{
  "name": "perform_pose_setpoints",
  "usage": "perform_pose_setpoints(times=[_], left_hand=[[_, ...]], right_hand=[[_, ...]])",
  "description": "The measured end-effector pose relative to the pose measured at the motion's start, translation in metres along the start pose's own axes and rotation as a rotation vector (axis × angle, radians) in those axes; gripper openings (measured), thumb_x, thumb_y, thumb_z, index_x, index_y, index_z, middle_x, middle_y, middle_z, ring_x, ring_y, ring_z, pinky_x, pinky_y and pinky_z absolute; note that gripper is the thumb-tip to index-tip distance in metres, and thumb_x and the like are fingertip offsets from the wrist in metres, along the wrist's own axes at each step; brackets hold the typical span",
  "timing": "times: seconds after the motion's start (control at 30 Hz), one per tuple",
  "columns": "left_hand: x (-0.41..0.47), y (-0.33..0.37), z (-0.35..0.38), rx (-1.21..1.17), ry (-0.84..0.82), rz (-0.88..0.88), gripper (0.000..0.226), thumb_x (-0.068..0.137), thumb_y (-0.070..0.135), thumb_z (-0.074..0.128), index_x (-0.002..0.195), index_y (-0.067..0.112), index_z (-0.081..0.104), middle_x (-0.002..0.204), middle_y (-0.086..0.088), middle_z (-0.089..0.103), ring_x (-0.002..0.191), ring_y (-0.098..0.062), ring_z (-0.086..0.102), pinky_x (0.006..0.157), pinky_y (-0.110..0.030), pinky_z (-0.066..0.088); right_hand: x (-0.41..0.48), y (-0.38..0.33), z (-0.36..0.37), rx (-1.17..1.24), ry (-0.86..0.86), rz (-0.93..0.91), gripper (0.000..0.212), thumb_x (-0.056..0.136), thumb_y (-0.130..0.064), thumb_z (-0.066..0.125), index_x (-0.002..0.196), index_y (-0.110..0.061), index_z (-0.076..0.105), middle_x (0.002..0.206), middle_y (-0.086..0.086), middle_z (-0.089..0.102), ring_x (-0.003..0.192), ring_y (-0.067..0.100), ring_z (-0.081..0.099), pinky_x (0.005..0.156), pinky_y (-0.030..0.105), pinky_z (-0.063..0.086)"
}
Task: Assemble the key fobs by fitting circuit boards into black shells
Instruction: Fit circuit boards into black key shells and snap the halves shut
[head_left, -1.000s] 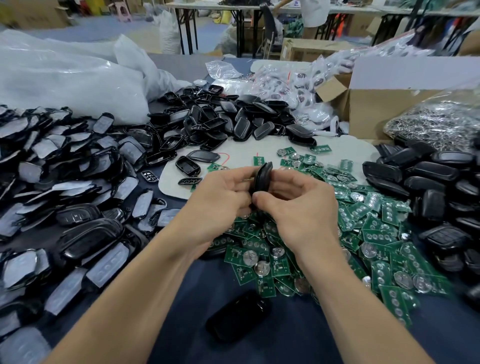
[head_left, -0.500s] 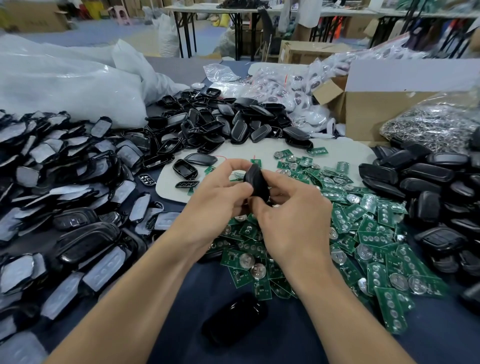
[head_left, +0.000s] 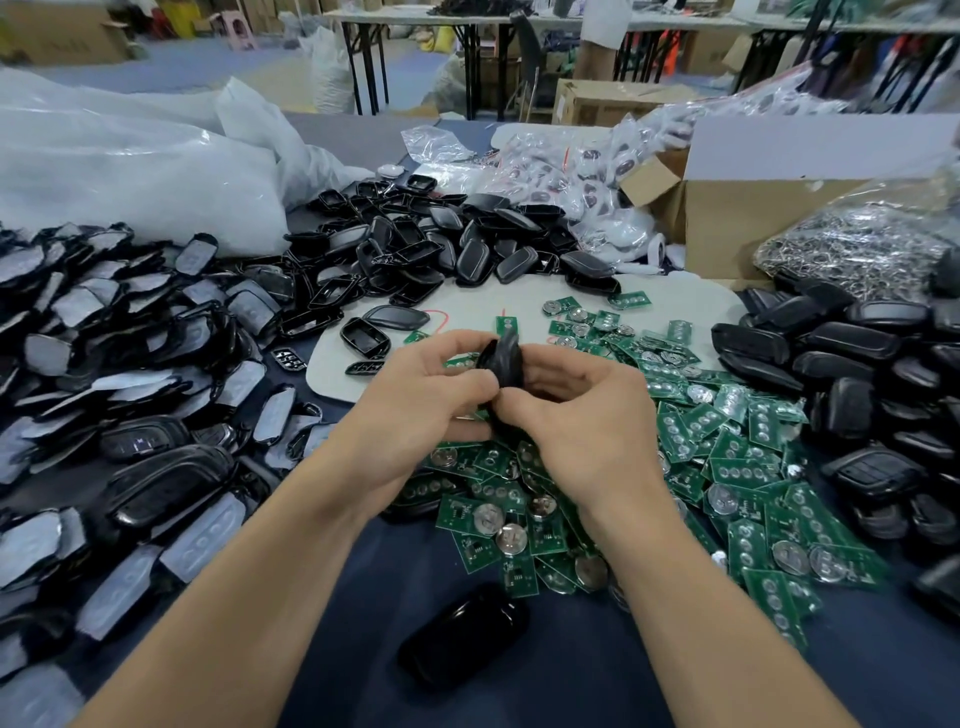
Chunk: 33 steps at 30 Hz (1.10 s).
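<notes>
A black key fob shell (head_left: 503, 358) stands on edge between both hands at the centre of the view. My left hand (head_left: 415, 410) grips it from the left, thumb pressed on its side. My right hand (head_left: 587, 421) grips it from the right, thumb at its lower edge. Whether a board sits inside the shell is hidden. Below and right of the hands spreads a heap of green circuit boards (head_left: 727, 467) with coin cells. Another black shell (head_left: 462, 639) lies on the dark cloth near the front edge.
Black shell halves with pale film (head_left: 119, 374) fill the left. Open black shells (head_left: 426, 249) pile at the back centre, closed black fobs (head_left: 857, 374) at the right. A cardboard box (head_left: 737, 218), a bag of metal rings (head_left: 857, 249) and white plastic bags (head_left: 130, 171) stand behind.
Both hands stay together on the shell at the centre. The shell has turned slightly in the fingers, and the thumbs have shifted their hold on its edge.
</notes>
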<state>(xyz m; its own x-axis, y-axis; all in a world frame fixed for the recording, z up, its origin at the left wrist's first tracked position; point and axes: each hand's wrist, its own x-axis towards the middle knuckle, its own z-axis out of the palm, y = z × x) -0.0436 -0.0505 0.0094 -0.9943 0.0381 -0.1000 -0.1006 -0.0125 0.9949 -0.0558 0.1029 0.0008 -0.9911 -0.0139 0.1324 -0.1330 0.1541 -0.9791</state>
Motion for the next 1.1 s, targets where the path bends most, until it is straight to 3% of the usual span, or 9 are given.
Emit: perform_pose_setpoints(times=[0.07, 0.27, 0.43, 0.6, 0.73, 0.83, 0.9, 1.0, 1.1], left_hand=[[-0.001, 0.001, -0.001, -0.042, -0.004, -0.012, 0.03, 0.102, -0.002, 0.055, 0.124, 0.012, 0.069, 0.109, -0.017, 0.079, 0.094, -0.027, 0.077, 0.077, -0.032, 0.063], [0.002, 0.001, -0.004, -0.107, 0.043, -0.036, 0.029, 0.102, -0.004, 0.053, 0.125, 0.008, 0.067, 0.107, -0.014, 0.08, 0.096, -0.03, 0.078, 0.074, -0.034, 0.064], [0.004, 0.002, -0.008, -0.199, 0.146, -0.071, 0.033, 0.099, -0.007, 0.053, 0.124, 0.009, 0.067, 0.106, -0.016, 0.079, 0.095, -0.032, 0.077, 0.068, -0.039, 0.065], [0.003, 0.002, -0.004, -0.148, 0.168, -0.111, 0.029, 0.093, -0.004, 0.054, 0.113, 0.009, 0.07, 0.087, -0.013, 0.072, 0.061, -0.021, 0.066, 0.049, -0.027, 0.053], [-0.001, 0.001, 0.001, -0.076, 0.126, -0.096, 0.02, 0.09, 0.004, 0.053, 0.094, 0.008, 0.072, 0.075, -0.007, 0.067, 0.052, -0.018, 0.054, 0.04, -0.022, 0.036], [0.0, 0.002, 0.005, -0.063, 0.167, -0.104, 0.022, 0.096, 0.019, 0.061, 0.077, 0.019, 0.073, 0.072, -0.005, 0.065, 0.046, -0.015, 0.047, 0.037, -0.02, 0.026], [0.002, -0.001, 0.008, 0.028, 0.193, -0.045, 0.024, 0.095, 0.028, 0.072, 0.07, 0.026, 0.074, 0.067, 0.0, 0.063, 0.044, -0.013, 0.044, 0.038, -0.018, 0.028], [0.003, -0.006, 0.012, 0.181, 0.251, 0.075, 0.009, 0.078, 0.037, 0.086, 0.081, 0.035, 0.078, 0.052, 0.012, 0.056, 0.043, -0.008, 0.042, 0.043, -0.02, 0.035], [0.004, -0.01, 0.015, 0.423, 0.321, 0.15, 0.029, 0.058, 0.057, 0.078, 0.085, 0.046, 0.076, 0.056, 0.017, 0.063, 0.05, -0.007, 0.051, 0.052, -0.028, 0.045]], right_hand=[[0.002, 0.001, -0.003, 0.089, -0.02, 0.073, 0.033, 0.071, -0.007, 0.087, 0.094, -0.031, 0.081, 0.085, -0.013, 0.08, 0.084, 0.004, 0.076, 0.081, 0.027, 0.061], [0.01, -0.002, -0.015, 0.451, -0.175, 0.328, 0.025, 0.086, 0.004, 0.073, 0.105, -0.011, 0.078, 0.099, 0.006, 0.081, 0.091, 0.018, 0.078, 0.08, 0.026, 0.061], [0.012, -0.004, -0.021, 0.803, -0.27, 0.482, 0.037, 0.072, 0.002, 0.069, 0.109, -0.001, 0.073, 0.103, 0.016, 0.079, 0.09, 0.02, 0.078, 0.073, 0.026, 0.062], [0.01, -0.004, -0.013, 0.77, -0.131, 0.499, 0.03, 0.094, 0.019, 0.05, 0.11, 0.002, 0.069, 0.11, 0.019, 0.077, 0.088, 0.019, 0.079, 0.07, 0.027, 0.063], [0.009, -0.003, -0.01, 0.761, -0.09, 0.506, 0.029, 0.096, 0.016, 0.052, 0.115, -0.001, 0.067, 0.101, 0.015, 0.079, 0.083, 0.018, 0.078, 0.071, 0.028, 0.064], [0.01, -0.004, -0.009, 0.774, -0.057, 0.516, 0.025, 0.098, 0.008, 0.057, 0.12, -0.002, 0.062, 0.1, 0.013, 0.08, 0.082, 0.017, 0.078, 0.073, 0.029, 0.065], [0.01, -0.004, -0.007, 0.74, -0.048, 0.5, 0.025, 0.099, 0.007, 0.057, 0.121, -0.003, 0.063, 0.101, 0.011, 0.08, 0.079, 0.014, 0.077, 0.07, 0.026, 0.064], [0.009, -0.005, -0.004, 0.718, -0.029, 0.456, 0.024, 0.1, 0.011, 0.052, 0.111, -0.004, 0.066, 0.096, 0.008, 0.079, 0.079, 0.014, 0.077, 0.074, 0.027, 0.064], [0.009, -0.007, -0.001, 0.784, 0.019, 0.429, 0.024, 0.1, 0.013, 0.049, 0.107, -0.004, 0.063, 0.094, 0.011, 0.078, 0.081, 0.019, 0.076, 0.074, 0.029, 0.064]])
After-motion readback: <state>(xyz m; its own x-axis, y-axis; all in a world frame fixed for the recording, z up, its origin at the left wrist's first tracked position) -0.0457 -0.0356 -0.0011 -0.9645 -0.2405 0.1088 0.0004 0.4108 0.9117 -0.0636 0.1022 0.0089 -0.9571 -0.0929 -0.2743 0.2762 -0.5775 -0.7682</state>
